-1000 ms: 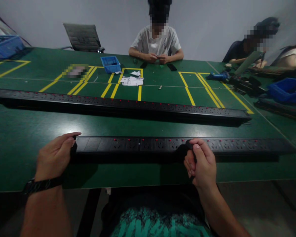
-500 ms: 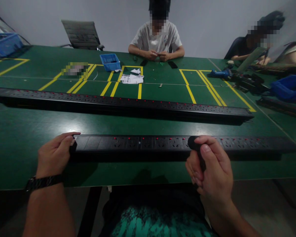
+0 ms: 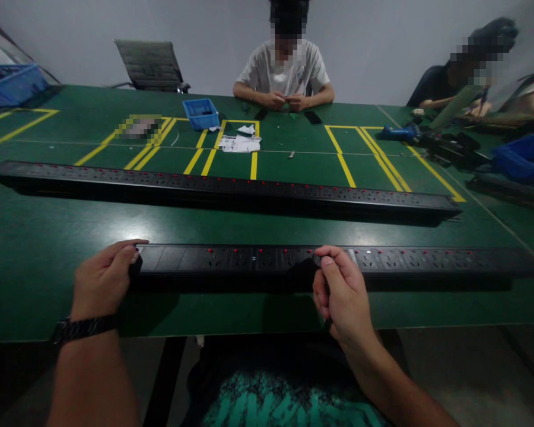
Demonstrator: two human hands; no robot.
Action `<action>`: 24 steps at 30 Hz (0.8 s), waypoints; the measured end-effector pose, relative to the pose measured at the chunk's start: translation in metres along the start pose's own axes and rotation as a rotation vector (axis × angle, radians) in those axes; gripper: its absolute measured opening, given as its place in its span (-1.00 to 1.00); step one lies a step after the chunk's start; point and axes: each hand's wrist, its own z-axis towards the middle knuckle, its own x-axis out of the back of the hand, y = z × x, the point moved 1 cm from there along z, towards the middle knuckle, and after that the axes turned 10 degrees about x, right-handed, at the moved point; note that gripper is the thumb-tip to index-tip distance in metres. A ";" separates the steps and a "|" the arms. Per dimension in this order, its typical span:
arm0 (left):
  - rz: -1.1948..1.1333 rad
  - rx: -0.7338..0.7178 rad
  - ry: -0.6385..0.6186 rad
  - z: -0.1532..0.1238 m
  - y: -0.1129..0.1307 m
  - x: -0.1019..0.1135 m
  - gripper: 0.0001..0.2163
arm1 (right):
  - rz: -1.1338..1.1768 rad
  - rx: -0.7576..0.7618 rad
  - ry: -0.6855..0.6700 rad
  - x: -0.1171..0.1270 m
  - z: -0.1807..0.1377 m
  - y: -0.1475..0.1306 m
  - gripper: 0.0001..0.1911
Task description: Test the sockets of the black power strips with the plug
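A long black power strip (image 3: 187, 258) with sockets and small red parts lies along the near side of the green table. My left hand (image 3: 102, 279) pinches its left end, thumb on top. Closed around a black plug-like piece (image 3: 304, 268) is my right hand (image 3: 345, 296). That piece sits over the strip's middle sockets; whether it touches them I cannot tell, and the fingers hide its far part. Beyond lies a second long black power strip (image 3: 204, 190), slightly slanted, with a row of red parts along its top.
Farther back on the table (image 3: 302, 166) are a blue bin (image 3: 200, 114), white papers (image 3: 240, 143) and yellow tape lines. A person (image 3: 289, 74) sits opposite; others are at the right, near a blue tool (image 3: 398, 132) and another blue bin (image 3: 525, 157).
My right hand has moved left and slightly down along the strip, bringing the black plug-like piece over other sockets. The left hand keeps its hold on the strip's end.
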 end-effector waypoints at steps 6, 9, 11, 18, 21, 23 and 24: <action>-0.018 0.000 0.013 -0.002 0.003 -0.001 -0.65 | -0.033 0.015 -0.003 -0.002 0.002 0.006 -0.77; -0.020 -0.010 0.016 -0.001 0.000 -0.001 -0.67 | -0.037 0.029 0.007 -0.003 0.003 0.010 -0.78; -0.008 -0.018 0.014 0.000 -0.002 -0.001 -0.67 | -0.026 0.026 0.008 -0.003 0.002 0.010 -0.77; 0.021 -0.016 0.008 0.002 -0.003 0.000 -0.66 | 0.020 -0.010 0.016 -0.002 0.002 0.008 -0.75; 0.000 -0.013 -0.001 0.001 -0.002 0.000 -0.65 | 0.016 0.002 0.021 -0.002 0.001 0.010 -0.76; -0.006 -0.020 -0.001 0.001 -0.001 0.000 -0.65 | 0.013 0.006 0.021 -0.001 0.001 0.012 -0.75; -0.008 -0.024 -0.001 0.001 -0.001 0.000 -0.65 | 0.010 0.008 0.020 -0.001 0.001 0.013 -0.75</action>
